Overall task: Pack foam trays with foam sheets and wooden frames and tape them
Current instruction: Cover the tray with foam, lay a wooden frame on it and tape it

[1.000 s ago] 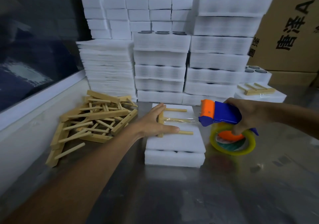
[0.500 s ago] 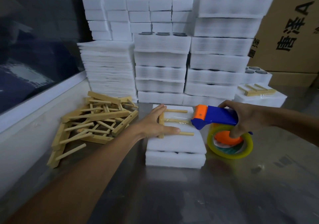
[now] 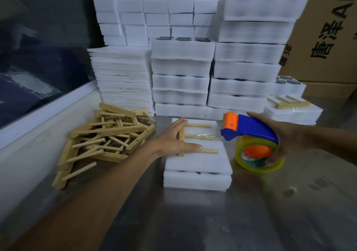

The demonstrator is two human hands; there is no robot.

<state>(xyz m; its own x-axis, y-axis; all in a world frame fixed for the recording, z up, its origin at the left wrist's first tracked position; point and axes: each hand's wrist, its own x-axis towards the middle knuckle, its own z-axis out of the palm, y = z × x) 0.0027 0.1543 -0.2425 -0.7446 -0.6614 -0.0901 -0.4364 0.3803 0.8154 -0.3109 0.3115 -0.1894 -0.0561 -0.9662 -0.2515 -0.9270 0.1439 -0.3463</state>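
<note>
Two foam trays [image 3: 197, 179] lie stacked near the middle of the steel tabletop [image 3: 251, 221], with a foam sheet [image 3: 199, 161] on top and a wooden frame [image 3: 193, 136] lying flat on that sheet, its three dowels pointing right. The left hand [image 3: 173, 140] rests on the frame's left bar, fingers straight and spread, the thumb laid along the nearest dowel. The right hand [image 3: 280, 138] grips a blue and orange tape dispenser [image 3: 249, 129] just right of the trays, its fingers curled round the handle and the yellowish tape roll [image 3: 258, 154] beneath. A clear strip of tape [image 3: 208, 134] runs from the dispenser's nose across the middle dowel.

To the left, a loose pile of wooden frames [image 3: 108, 138] sprawls against a white ledge [image 3: 34, 134] under a dark window [image 3: 38, 57]. Behind the trays, tall stacks of white foam [image 3: 181, 76] wall off the far side of the tabletop, some showing dark round holes on top. At far right, another foam pack [image 3: 293, 113] carries a frame on top, already under tape. Cardboard boxes [image 3: 328, 38] with black printed characters stand behind everything.
</note>
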